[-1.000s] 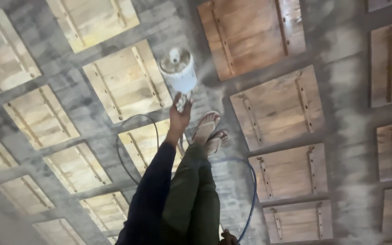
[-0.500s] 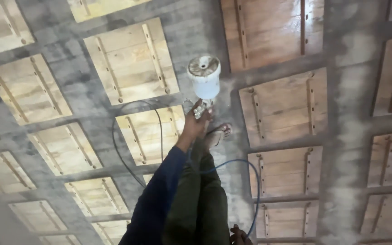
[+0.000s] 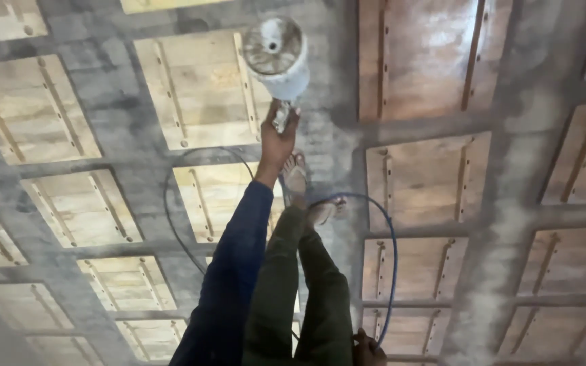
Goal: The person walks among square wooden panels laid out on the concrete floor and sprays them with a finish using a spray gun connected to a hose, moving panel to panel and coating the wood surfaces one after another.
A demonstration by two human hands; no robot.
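Head view: looking straight down past the person's own body onto wooden panels laid in rows on the floor.
Spray gun (image 3: 278,61): white, paint-crusted, with a round cup on top; it is the landmark, high in the middle of the view, above a pale panel.
Arm in front: dark blue sleeve (image 3: 228,271) runs up from the lower edge to the spray gun; the pictures do not make sure which of the person's arms it is.
Hand (image 3: 276,139): just below the spray gun's cup, its grip clamped round the gun's handle, fingers together.
Second hand (image 3: 367,351): well below the spray gun at the bottom edge, only partly in view; whether it is open or closed cannot be told.
Hose (image 3: 389,237): blue, loops down and to the right from below the spray gun towards the second hand.
Thin dark cable (image 3: 168,210): curves left of the sleeve, below the spray gun.
Legs (image 3: 300,291): green trousers beside the sleeve, covering the panels under them.
Feet (image 3: 296,177): bare or sandalled, just below the hand, on a grey strip.
Panels (image 3: 428,54): pale left of the spray gun, browner to its right, grey dusty gaps between.
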